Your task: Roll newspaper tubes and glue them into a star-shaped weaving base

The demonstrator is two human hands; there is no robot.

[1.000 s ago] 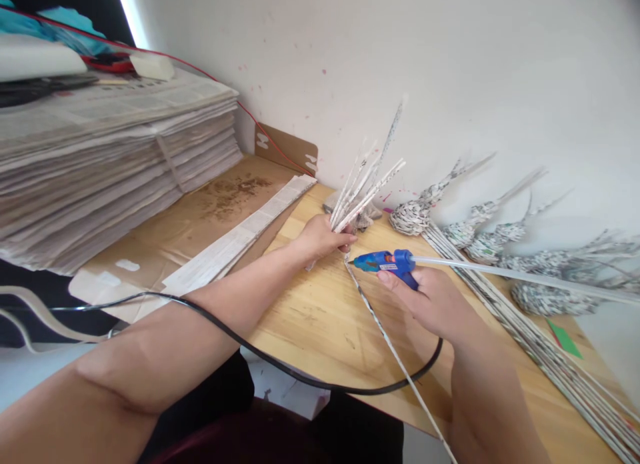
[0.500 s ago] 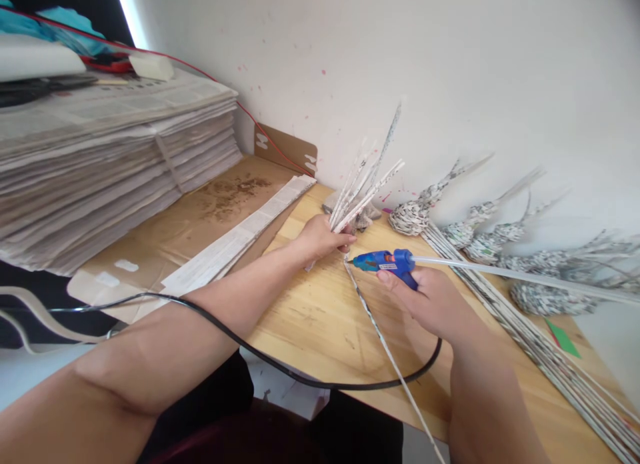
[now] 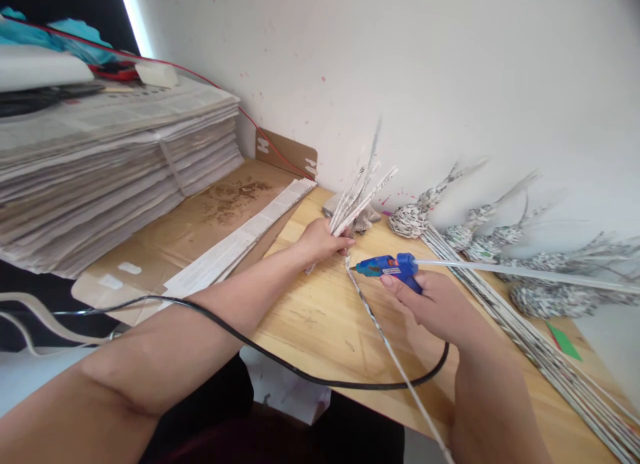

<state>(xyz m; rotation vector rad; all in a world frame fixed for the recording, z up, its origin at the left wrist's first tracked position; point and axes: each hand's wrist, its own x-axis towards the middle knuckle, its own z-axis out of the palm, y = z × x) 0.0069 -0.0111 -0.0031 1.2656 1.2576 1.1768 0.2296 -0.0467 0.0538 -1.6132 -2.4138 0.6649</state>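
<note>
My left hand [image 3: 324,241] is closed round a bundle of rolled newspaper sticks [image 3: 353,201], whose ends fan up toward the wall. From below that hand, one long paper stick [image 3: 376,325] slants down to the front edge of the table. My right hand [image 3: 433,301] grips a blue hot glue gun [image 3: 387,267], with a long clear glue stick [image 3: 465,265] jutting from its back. The nozzle points left, close to the upper end of the long stick; whether it touches I cannot tell. The lower part of the bundle is hidden by my left hand.
A tall newspaper stack [image 3: 120,177] stands on cardboard [image 3: 205,217] at left. Several woven paper pieces [image 3: 410,219] line the wall at right, beside long paper sticks [image 3: 530,344]. A black cord [image 3: 300,379] loops over my left forearm. A grey cloth [image 3: 367,223] lies behind the bundle.
The bundle's tallest stick has swung left and lower. The glue gun's nozzle has dropped slightly and shifted a little right. The camera view has tilted slightly.
</note>
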